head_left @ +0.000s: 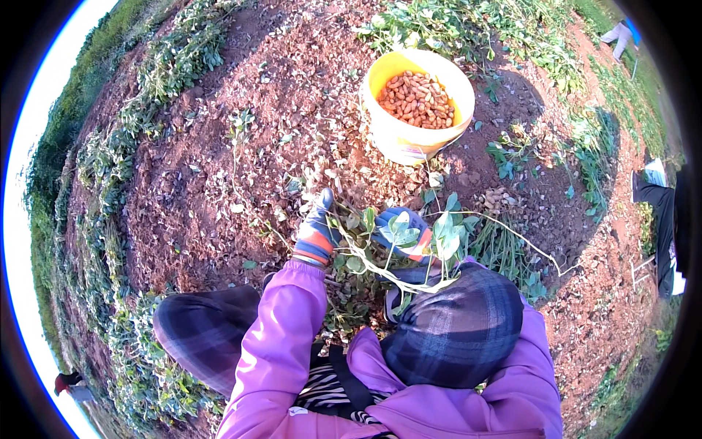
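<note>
A pulled peanut plant [431, 284] with pale bent stems and green leaves lies across in front of my knees. My left hand [317, 233], in a blue glove with an orange band, is closed at the plant's left end; its fingertips are partly hidden. Behind the leaves, my right hand [409, 233], gloved alike, has its fingers curled around the stems. Pale pod-like clumps show just beyond the left hand, blurred against the soil. A yellow bucket [398, 135] partly filled with peanuts [415, 101] stands ahead of my hands, slightly right.
More plants [501, 245] lie by my right knee, beside a small heap of peanuts [497, 197]. Rows of pulled vines [157, 95] run along the left. A person [621, 36] is far right; dark cloth-like things [662, 227] sit at the right edge.
</note>
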A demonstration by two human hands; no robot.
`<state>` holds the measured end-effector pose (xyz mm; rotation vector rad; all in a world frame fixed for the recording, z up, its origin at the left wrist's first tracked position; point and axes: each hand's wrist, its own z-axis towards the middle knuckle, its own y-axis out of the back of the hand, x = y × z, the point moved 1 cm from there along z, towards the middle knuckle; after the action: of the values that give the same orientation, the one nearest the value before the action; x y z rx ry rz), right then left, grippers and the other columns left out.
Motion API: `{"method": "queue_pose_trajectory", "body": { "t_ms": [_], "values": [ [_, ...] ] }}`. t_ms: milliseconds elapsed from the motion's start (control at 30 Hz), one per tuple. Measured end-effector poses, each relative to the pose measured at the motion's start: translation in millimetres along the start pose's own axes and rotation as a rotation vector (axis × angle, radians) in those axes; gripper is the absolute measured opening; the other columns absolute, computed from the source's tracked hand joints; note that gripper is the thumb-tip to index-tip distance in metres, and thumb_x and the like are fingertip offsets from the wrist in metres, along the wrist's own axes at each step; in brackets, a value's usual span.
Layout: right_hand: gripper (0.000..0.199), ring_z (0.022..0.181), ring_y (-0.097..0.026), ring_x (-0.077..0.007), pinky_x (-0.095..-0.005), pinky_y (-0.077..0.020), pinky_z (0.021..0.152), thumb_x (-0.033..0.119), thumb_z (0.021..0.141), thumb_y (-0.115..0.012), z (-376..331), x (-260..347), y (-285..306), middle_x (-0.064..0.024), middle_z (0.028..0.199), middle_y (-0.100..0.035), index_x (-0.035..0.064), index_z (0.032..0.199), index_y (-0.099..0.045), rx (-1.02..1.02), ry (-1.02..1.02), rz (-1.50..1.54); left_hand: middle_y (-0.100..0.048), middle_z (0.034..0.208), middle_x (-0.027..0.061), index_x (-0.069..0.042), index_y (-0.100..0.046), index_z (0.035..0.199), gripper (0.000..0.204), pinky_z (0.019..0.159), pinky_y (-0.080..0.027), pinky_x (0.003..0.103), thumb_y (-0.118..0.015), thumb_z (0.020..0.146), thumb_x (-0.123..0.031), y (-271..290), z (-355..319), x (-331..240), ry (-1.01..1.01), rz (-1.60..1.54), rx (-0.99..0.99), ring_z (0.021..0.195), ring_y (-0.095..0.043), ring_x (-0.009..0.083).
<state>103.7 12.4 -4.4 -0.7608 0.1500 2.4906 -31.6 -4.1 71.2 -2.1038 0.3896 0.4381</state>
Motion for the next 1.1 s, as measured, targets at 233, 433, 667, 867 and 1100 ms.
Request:
{"method": "queue_pose_trajectory", "body": {
  "t_ms": [233, 433, 667, 867, 1100],
  "values": [
    [0.017, 0.069, -0.053, -0.0248, -0.0368, -0.0431, 0.06, 0.013, 0.079, -0.05, 72, -42, -43, -0.0096, 0.083, -0.053, 0.007, 0.095, -0.052, 0.417, 0.326, 1.642, -0.06, 0.068, 0.0044, -0.004, -0.061, 0.078, 0.011, 0.053, -0.046, 0.027, -0.062, 0.077, -0.015, 5, -27, -35, -0.152, 0.227, -0.201, 0.057, -0.056, 0.0153],
    [0.034, 0.078, -0.054, -0.0177, -0.0261, -0.0452, 0.067, 0.006, 0.078, -0.06, 136, -97, -107, -0.0077, 0.091, -0.055, 0.0056, 0.111, -0.051, 1.058, 0.236, 2.38, -0.059, 0.081, 0.0009, -0.006, -0.056, 0.099, 0.029, 0.053, -0.043, 0.024, -0.065, 0.072, -0.013, -15, -62, -69, -0.356, 0.437, -0.031, 0.062, -0.054, 0.0106],
    [0.024, 0.074, -0.054, -0.0083, -0.0222, -0.0456, 0.066, 0.007, 0.083, -0.05, 205, -129, -135, -0.002, 0.086, -0.057, 0.0005, 0.107, -0.053, 1.688, -0.224, 2.779, -0.062, 0.084, -0.0003, -0.004, -0.058, 0.096, 0.026, 0.065, -0.046, 0.025, -0.065, 0.07, -0.005, -19, -87, -88, -0.591, 0.955, 0.018, 0.072, -0.057, 0.009],
    [0.029, 0.077, -0.051, -0.0063, -0.0225, -0.0439, 0.068, 0.009, 0.079, -0.057, 254, -149, -95, -0.0007, 0.089, -0.055, 0.0016, 0.107, -0.054, 1.175, 0.292, 2.481, -0.062, 0.088, -0.0006, -0.003, -0.058, 0.098, 0.029, 0.067, -0.046, 0.025, -0.065, 0.07, -0.002, 13, -83, -88, -0.599, 1.04, 0.111, 0.074, -0.057, 0.0085],
    [0.043, 0.096, -0.05, -0.0315, -0.0383, -0.0415, 0.083, 0.014, 0.071, -0.064, 253, -116, -30, -0.0129, 0.103, -0.047, 0.0126, 0.112, -0.048, 0.781, 0.78, 2.294, -0.06, 0.1, 0.0, -0.005, -0.053, 0.109, 0.037, 0.077, -0.045, 0.025, -0.062, 0.073, -0.007, 0, -94, -96, -0.543, 1.192, 0.301, 0.086, -0.055, 0.0098]
  ]
}}
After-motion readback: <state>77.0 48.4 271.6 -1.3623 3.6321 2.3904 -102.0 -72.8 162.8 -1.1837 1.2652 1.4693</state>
